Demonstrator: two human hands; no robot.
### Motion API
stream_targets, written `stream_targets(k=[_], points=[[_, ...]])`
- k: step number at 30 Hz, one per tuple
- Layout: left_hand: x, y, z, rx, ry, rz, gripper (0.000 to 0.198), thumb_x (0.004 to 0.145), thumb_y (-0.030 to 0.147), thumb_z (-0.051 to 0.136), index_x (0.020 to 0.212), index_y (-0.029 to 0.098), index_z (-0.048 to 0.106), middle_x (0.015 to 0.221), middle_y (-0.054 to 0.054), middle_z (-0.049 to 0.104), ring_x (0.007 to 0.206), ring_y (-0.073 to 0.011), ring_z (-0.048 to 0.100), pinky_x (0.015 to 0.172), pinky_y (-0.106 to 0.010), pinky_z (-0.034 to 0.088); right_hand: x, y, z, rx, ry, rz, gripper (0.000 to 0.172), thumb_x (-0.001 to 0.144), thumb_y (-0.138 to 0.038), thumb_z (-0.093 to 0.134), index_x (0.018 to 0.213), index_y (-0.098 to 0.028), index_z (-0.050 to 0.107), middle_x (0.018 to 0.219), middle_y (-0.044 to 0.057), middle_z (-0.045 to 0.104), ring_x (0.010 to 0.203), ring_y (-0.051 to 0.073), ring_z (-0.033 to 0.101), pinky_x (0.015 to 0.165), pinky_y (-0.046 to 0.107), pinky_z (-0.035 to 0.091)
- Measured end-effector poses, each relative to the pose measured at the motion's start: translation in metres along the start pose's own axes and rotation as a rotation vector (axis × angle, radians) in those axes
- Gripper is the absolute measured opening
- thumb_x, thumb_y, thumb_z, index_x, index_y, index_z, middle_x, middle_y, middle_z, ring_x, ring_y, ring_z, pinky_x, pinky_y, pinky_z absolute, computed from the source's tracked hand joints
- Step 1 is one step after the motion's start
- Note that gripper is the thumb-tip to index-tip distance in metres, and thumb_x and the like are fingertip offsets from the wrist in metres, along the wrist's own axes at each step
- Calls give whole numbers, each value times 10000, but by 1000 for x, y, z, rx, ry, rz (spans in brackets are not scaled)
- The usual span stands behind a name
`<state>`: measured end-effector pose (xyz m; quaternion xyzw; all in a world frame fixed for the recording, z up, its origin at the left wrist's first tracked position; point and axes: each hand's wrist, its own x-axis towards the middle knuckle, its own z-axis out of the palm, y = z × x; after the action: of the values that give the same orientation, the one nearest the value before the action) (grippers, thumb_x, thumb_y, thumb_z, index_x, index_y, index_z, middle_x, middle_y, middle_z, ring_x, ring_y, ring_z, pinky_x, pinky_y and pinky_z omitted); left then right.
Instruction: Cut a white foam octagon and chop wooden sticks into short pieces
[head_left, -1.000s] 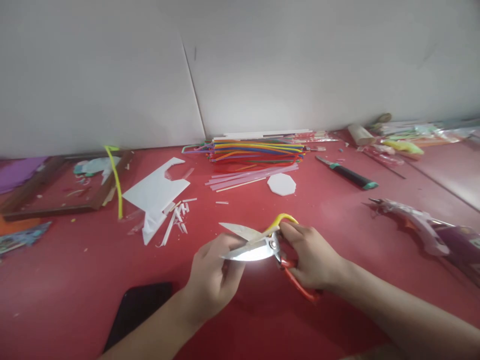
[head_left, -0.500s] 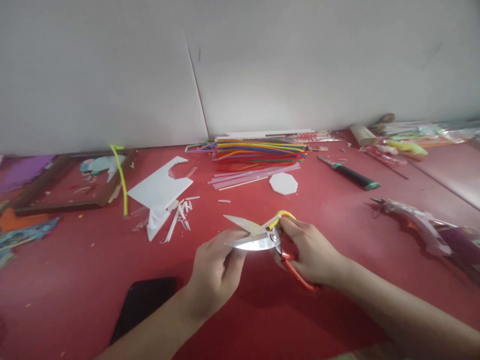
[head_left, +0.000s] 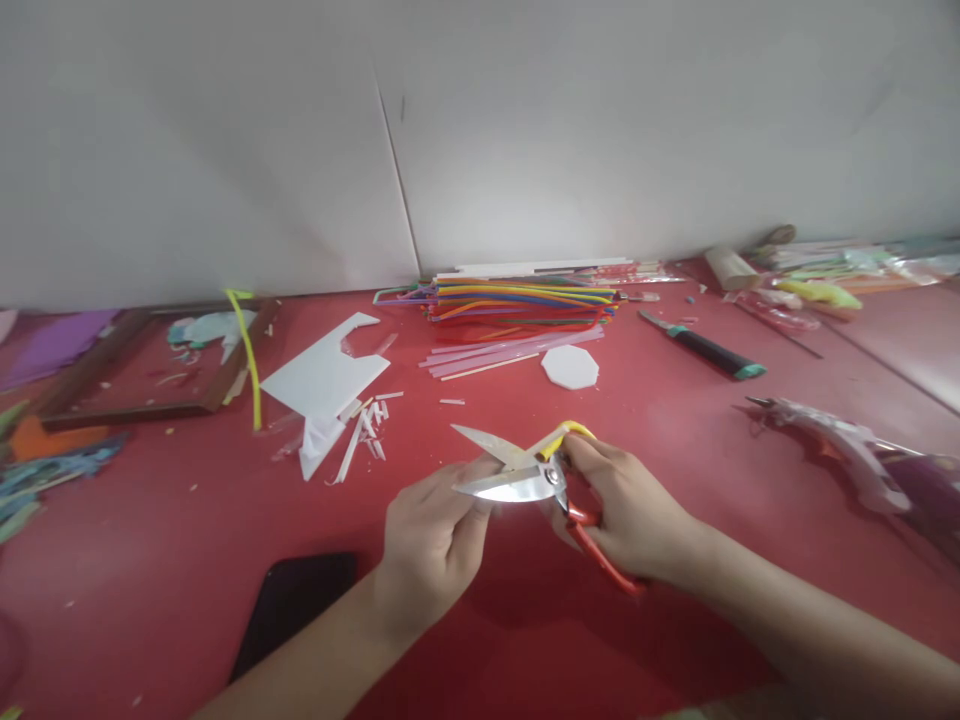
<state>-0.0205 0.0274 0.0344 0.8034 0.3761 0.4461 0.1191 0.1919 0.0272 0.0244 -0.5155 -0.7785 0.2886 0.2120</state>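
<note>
My right hand [head_left: 626, 510] grips the handles of a pair of shears [head_left: 517, 472], one handle yellow, the other red. The two steel blades stand apart and point left. My left hand [head_left: 435, 545] is closed in a pinch right at the lower blade; whatever sits between its fingertips is too small to make out. Both hands hover low over the red table [head_left: 675, 430].
A black phone [head_left: 296, 605] lies near my left forearm. Farther back are a cut white sheet [head_left: 322, 380] with scraps, a stack of coloured straws [head_left: 521, 305], a white octagon piece [head_left: 570, 367], a utility knife [head_left: 705, 347], a glue gun [head_left: 847, 450] and a wooden frame [head_left: 142, 370].
The shears' blades have closed a little. Both hands stay in place; the view has drifted slightly to the left.
</note>
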Motion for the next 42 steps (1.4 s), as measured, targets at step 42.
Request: stream_targets(k=[42], points=[[-8,-4,8,-93,-44,-98,114,880,123,537,968,157,603,669,30,644,453,-56,533,465,-141,452,-1,6,-2,-127,51,-67,88,664,-233,488,710,-224,414,649,12,509,529,133,412,505,266,352]])
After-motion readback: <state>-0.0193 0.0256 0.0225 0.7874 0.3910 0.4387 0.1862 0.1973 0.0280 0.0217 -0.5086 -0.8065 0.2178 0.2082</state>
